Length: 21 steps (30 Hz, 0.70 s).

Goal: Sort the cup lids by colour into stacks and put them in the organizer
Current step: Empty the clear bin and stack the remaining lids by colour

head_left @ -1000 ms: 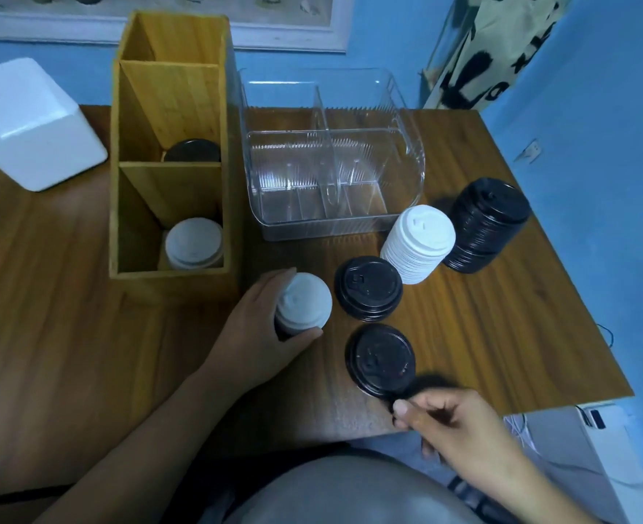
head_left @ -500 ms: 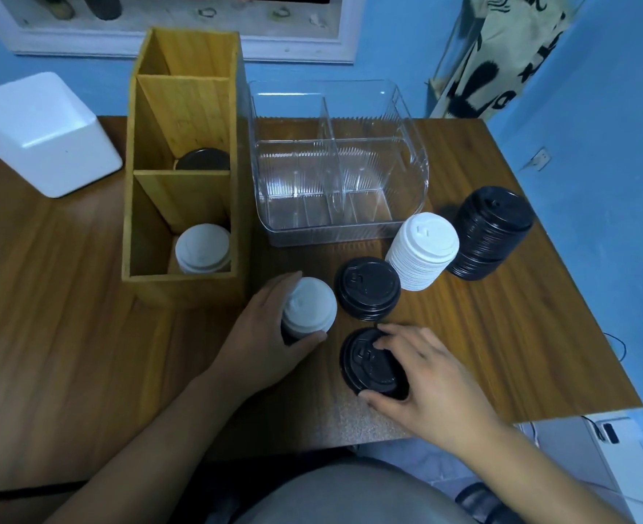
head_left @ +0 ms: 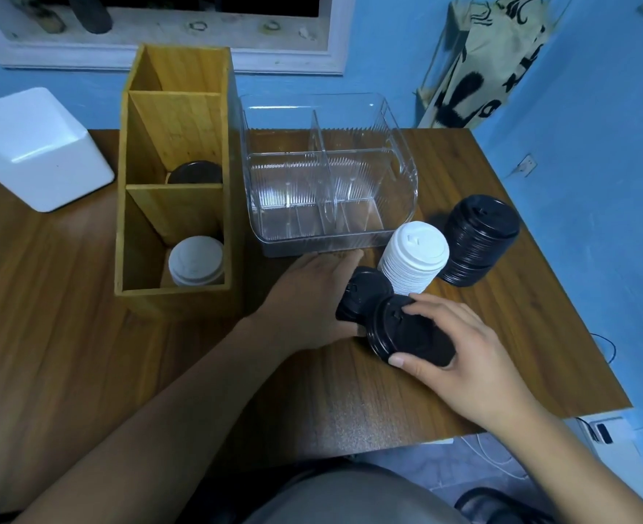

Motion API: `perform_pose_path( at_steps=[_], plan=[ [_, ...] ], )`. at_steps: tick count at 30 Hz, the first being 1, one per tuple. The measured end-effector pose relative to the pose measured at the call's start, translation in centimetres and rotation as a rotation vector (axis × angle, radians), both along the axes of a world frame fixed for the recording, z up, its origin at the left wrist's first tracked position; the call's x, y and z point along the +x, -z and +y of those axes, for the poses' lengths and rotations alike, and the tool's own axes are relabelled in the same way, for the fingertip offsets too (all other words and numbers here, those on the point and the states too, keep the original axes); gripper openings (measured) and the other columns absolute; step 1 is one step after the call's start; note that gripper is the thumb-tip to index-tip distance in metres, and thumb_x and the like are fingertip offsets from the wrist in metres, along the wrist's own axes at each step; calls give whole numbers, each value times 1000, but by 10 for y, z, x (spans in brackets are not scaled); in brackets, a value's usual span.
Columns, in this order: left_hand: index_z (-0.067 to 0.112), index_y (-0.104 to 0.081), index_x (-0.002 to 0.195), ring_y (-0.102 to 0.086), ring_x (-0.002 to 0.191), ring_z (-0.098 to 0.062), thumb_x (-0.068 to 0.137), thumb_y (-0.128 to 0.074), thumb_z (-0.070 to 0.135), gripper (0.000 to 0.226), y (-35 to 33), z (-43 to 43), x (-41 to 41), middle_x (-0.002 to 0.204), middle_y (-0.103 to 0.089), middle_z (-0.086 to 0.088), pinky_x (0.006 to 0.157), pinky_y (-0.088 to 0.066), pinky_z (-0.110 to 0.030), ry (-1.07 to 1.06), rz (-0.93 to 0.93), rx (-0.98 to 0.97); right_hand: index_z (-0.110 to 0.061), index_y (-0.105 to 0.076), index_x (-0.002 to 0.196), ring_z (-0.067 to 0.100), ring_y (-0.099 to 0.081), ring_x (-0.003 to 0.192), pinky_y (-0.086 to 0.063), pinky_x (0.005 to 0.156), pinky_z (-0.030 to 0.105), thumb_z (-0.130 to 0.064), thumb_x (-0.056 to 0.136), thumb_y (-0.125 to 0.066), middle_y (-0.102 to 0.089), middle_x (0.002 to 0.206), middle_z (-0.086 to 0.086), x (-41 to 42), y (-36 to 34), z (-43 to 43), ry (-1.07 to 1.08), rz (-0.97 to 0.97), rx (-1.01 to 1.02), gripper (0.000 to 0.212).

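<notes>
A wooden table (head_left: 66, 334) is seen from above. Near the middle of its front edge, a short black stack (head_left: 363, 293) of lids is held by the left hand (head_left: 308, 296), with the fingers curled round its far side and the thumb on its near side. A single black lid (head_left: 403, 330) is held by the right hand (head_left: 463, 361). It is pinched between the thumb at its near rim and the fingers laid over its top. This lid is seen partly over the right side of the short black stack. Whether the two touch cannot be told.

Just behind them a white stack (head_left: 414, 259) of lids is stood, and a tall black stack (head_left: 478, 240) is leaned beside it, closer to the right edge.

A wooden organizer (head_left: 176, 119) is placed toward the back left. White lids (head_left: 196, 260) are kept in its front part, and black lids (head_left: 195, 172) in the part behind. A clear tray (head_left: 331, 191) with dividers is set just to its right. A white box (head_left: 36, 145) is found at the back left corner.
</notes>
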State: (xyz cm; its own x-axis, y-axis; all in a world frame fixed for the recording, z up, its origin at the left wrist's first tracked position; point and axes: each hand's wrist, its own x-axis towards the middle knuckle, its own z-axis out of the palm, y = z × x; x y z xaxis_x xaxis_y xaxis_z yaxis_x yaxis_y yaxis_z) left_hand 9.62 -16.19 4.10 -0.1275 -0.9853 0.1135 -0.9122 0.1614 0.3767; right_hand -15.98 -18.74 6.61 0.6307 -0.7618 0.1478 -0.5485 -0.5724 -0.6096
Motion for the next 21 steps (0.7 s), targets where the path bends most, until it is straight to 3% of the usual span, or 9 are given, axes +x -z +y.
perform_pose_path(
  at_steps=[5,12,16,21],
  plan=[
    [17,-29,157,-51,129,-14,71,-78,69,112,5,6,-2,144,-55,4,115,-28,-33,69,99,64,-28,-64,126,0,-51,130,-42,109,26,-59,75,-76,-56,138,-13,3,-3,-9,-23,-15,28,60],
    [16,-27,158,-51,131,-15,73,-78,68,112,14,20,-7,148,-53,4,116,-26,-33,73,132,44,-31,-62,130,4,-50,131,-48,106,38,-67,76,-70,-54,139,-11,23,10,-15,-103,54,49,65],
    [16,-22,159,-48,135,-18,73,-76,69,115,13,19,-7,151,-50,3,118,-25,-35,79,151,75,-33,-62,131,8,-50,132,-46,108,38,-67,75,-70,-52,143,-11,33,11,-21,-133,95,63,66],
    [13,-14,162,-39,143,-19,75,-78,62,118,10,19,-7,157,-43,0,122,-17,-33,104,133,99,-29,-66,130,15,-49,133,-38,110,28,-49,75,-82,-50,147,-5,43,11,-25,-185,188,40,61]
  ],
)
